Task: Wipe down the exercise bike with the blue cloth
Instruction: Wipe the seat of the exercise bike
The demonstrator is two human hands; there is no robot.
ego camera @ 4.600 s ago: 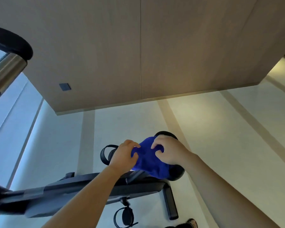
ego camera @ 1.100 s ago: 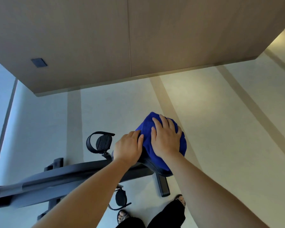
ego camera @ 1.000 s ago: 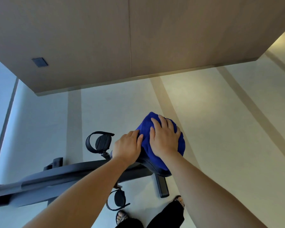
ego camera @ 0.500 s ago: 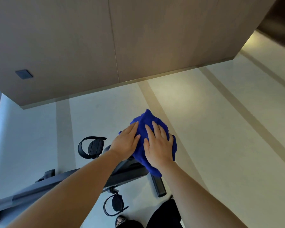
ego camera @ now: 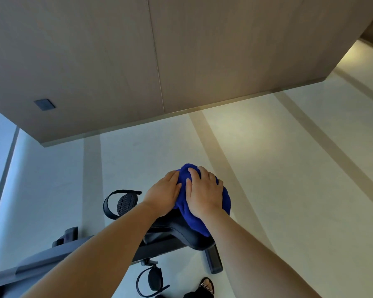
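One blue cloth (ego camera: 225,201) covers the far end of the single seat (ego camera: 181,235) on the one bike (ego camera: 52,257).
Our two hands press it flat with straight fingers, left hand (ego camera: 163,195) beside right hand (ego camera: 205,194); we count two strapped pedals (ego camera: 122,203) and one sandalled foot (ego camera: 205,284).

cloth (ego camera: 195,222) – on seat (ego camera: 181,233), under right hand (ego camera: 204,194) fingers (ego camera: 202,172) | left hand (ego camera: 163,195) – fingers touching cloth's left edge, just beside right fingers | pedal (ego camera: 125,202) – left of left fingers | second pedal (ego camera: 154,279) – behind fingers, under left forearm | frame (ego camera: 52,257) – left of seat | wall panel (ego camera: 116,61) – well beyond fingertips
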